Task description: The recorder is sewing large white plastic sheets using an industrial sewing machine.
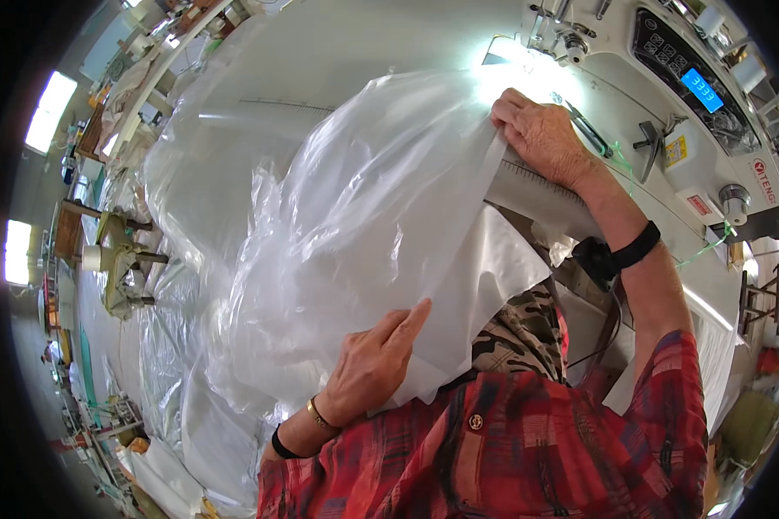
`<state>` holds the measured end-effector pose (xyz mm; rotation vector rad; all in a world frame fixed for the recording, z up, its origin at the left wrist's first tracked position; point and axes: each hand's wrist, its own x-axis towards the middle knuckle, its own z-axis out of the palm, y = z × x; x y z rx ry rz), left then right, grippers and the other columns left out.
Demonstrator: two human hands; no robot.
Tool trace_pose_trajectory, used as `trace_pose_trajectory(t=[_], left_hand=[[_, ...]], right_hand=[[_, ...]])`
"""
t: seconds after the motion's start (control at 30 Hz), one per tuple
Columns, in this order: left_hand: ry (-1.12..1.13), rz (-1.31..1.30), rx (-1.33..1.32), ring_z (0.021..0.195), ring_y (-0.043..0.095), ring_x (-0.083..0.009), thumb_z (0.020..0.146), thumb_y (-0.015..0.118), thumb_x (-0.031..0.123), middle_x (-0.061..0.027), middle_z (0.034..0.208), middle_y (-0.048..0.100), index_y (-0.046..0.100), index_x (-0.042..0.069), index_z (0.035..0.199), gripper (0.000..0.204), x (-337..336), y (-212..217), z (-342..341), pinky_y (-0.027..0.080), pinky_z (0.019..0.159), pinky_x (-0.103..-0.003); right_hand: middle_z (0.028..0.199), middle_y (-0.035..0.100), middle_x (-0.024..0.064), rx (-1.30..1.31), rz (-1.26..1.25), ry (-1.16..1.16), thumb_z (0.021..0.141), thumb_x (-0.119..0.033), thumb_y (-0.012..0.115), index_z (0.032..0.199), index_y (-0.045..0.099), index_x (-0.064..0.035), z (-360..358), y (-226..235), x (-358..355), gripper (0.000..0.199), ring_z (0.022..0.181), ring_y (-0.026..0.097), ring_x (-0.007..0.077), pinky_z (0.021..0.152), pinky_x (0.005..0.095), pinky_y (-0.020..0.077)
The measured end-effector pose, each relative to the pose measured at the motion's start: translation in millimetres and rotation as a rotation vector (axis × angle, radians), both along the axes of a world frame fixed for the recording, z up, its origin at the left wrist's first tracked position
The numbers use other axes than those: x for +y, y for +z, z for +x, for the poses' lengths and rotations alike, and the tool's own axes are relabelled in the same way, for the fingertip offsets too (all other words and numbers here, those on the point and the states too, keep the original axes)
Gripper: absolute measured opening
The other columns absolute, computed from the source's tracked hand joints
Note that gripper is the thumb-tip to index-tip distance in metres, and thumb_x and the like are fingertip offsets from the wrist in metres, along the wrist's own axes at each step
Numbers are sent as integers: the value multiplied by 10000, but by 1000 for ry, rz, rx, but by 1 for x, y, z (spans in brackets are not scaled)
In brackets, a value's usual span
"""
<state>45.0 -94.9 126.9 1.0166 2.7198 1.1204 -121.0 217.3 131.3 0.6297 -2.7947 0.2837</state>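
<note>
A large translucent plastic sheet (pixel 346 216) spreads over the sewing machine table and down across my lap, creased and shiny. My right hand (pixel 541 138) pinches its edge between curled fingers, just in front of the lit needle area of the sewing machine (pixel 571 43). Lower down, my left hand (pixel 376 359) rests on the sheet with its fingers stretched out, pointing up and to the right. The sheet's near edge runs between the two hands. Part of the needle and presser foot is lost in the lamp's glare.
Right of my right hand lie thread snips (pixel 589 130) and green thread (pixel 621 160). The machine's control panel (pixel 697 82) and handwheel (pixel 736 203) are farther right. A ruler scale (pixel 545 182) runs along the table. More plastic sheeting (pixel 169 337) and a stool (pixel 121 259) are at left.
</note>
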Motion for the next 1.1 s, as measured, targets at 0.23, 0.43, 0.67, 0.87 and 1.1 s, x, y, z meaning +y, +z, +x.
trace_pose_trajectory(t=[0.23, 0.43, 0.67, 0.87, 1.1], left_hand=[[-11, 12, -91, 625, 589, -301, 789, 534, -70, -140, 793, 581, 606, -22, 1162, 382, 12, -16, -12, 478, 565, -374], [-172, -9, -87, 633, 589, -304, 734, 562, -12, -102, 787, 560, 662, 27, 1002, 288, 28, -21, -36, 471, 552, -386], [-205, 6, 4, 624, 581, -300, 715, 576, 4, -92, 748, 548, 659, 42, 886, 194, 50, -22, -71, 465, 540, -386], [-204, -20, 93, 580, 569, -313, 719, 534, -7, -114, 695, 553, 662, 24, 815, 162, 75, -11, -109, 451, 533, -386], [-169, -32, 224, 553, 543, -332, 748, 539, 21, -127, 651, 532, 614, 28, 758, 76, 112, 9, -157, 426, 516, -402]], right_hand=[[1007, 567, 61, 127, -76, -104, 851, -157, 565, 1010, 598, -105, 3, -9, -3, 170, 840, 644, 264, 730, 389, 524], [1008, 617, 55, 157, 70, -335, 901, -310, 586, 1021, 627, -73, 8, -8, -2, 270, 1022, 557, 217, 864, 391, 437], [1014, 638, 86, 143, 18, -412, 887, -313, 615, 994, 634, -48, 8, -9, -3, 287, 1000, 568, 246, 895, 397, 423], [991, 645, 109, 101, 1, -397, 894, -324, 605, 1012, 640, -24, 7, -9, 0, 325, 992, 573, 260, 895, 407, 414], [984, 641, 146, 5, -57, -317, 928, -372, 553, 975, 643, -2, 10, -7, 2, 384, 1048, 566, 280, 931, 439, 399]])
